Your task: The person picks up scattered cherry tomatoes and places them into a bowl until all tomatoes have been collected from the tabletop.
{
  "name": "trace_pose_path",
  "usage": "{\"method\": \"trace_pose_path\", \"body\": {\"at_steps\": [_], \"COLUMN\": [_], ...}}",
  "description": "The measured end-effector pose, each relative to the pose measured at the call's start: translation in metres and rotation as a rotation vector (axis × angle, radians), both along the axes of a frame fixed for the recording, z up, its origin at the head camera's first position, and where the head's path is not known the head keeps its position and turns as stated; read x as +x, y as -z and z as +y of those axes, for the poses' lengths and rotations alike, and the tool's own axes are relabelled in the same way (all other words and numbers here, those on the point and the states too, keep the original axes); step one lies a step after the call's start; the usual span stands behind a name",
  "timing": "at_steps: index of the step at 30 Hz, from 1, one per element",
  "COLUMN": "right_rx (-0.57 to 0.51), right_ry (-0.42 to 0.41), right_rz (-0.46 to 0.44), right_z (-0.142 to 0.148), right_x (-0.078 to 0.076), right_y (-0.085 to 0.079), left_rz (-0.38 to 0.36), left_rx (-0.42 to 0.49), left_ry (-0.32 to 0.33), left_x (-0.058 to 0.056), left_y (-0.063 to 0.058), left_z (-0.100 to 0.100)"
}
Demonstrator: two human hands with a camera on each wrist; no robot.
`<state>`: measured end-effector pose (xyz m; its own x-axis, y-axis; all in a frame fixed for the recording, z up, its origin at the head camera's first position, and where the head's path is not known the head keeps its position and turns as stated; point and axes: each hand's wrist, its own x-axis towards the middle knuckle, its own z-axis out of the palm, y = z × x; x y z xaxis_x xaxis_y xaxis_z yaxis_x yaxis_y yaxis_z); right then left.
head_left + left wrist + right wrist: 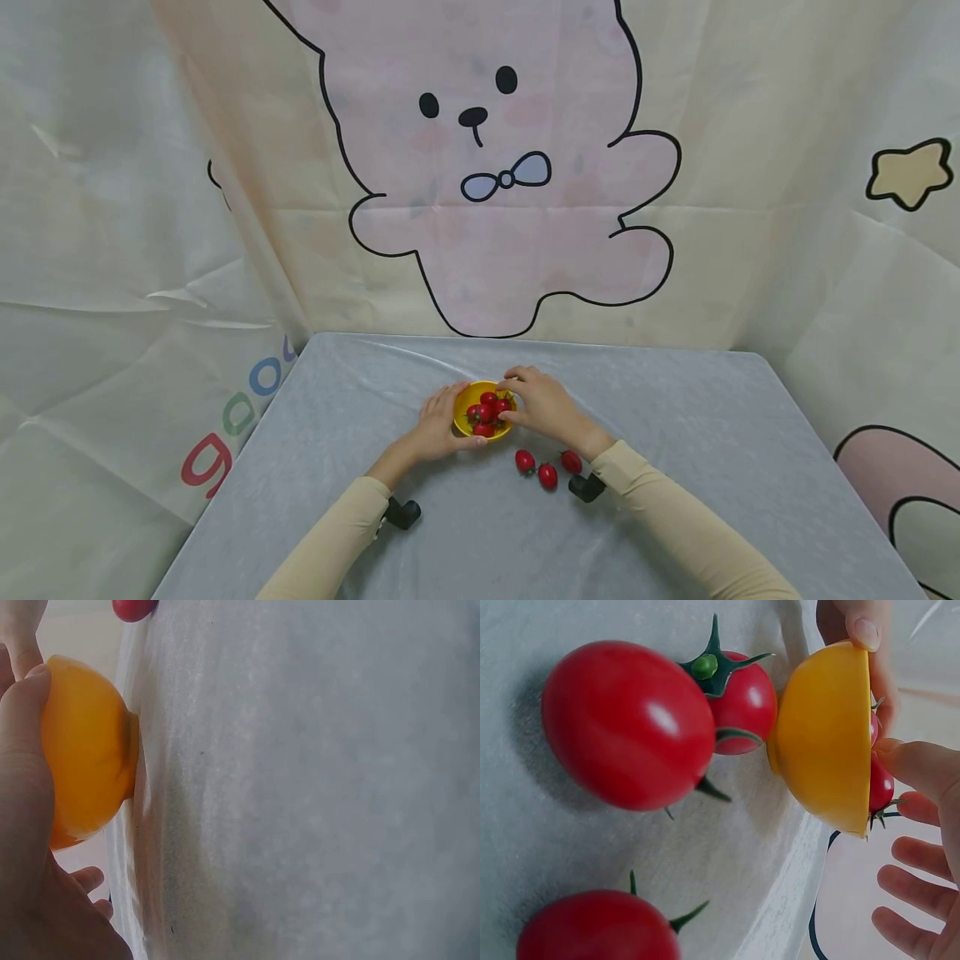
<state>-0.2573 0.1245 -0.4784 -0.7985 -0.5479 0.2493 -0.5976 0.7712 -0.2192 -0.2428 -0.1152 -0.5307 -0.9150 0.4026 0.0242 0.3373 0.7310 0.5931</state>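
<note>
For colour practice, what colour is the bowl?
The bowl is yellow, clearest in the right wrist view.

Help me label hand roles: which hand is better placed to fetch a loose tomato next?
Probably the right hand: the three loose tomatoes lie on its side of the yellow bowl, near its wrist, while the left hand holds the bowl.

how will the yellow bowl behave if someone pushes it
The yellow bowl looks stiff, its round shape undented in the left hand. Pushed high, it might tip on its narrow foot. Its smooth, glossy finish may be slippery.
</note>
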Motion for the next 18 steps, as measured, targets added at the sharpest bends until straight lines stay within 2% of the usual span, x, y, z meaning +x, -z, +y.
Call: {"method": "trace_pose_path", "body": {"at_steps": [18], "right_rx": [-0.018], "right_ry": [0.022], "right_rz": [0.002], "right_z": [0.0020], "right_x": [0.0003], "right_y": [0.0022], "left_rz": [0.021], "left_rx": [0.000], "left_ry": [0.007], "left_x": [-0.0011], "left_y": [0.0011], "left_z": [-0.0007]}}
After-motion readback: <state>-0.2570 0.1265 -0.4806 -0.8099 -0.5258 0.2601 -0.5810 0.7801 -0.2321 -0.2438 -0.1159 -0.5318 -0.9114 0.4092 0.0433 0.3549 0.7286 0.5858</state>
